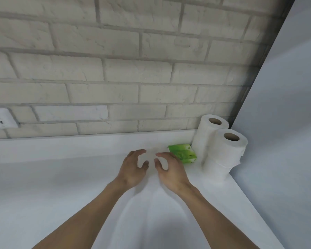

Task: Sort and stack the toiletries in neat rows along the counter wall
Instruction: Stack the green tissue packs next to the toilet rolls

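A wall socket [0, 118] sits at far left in the pale brick wall [115, 69], above a white counter [43, 186]. Mid-frame, a person's left hand [133, 168] and right hand [171, 169] hover side by side over the counter w/ fingers loosely curled and spread, gripping nothing. Just right of the right hand lies a green packet [182, 152], & beyond it two stacks of toilet rolls [221, 155] stand upright, touching, in the corner by the side panel [285, 123]
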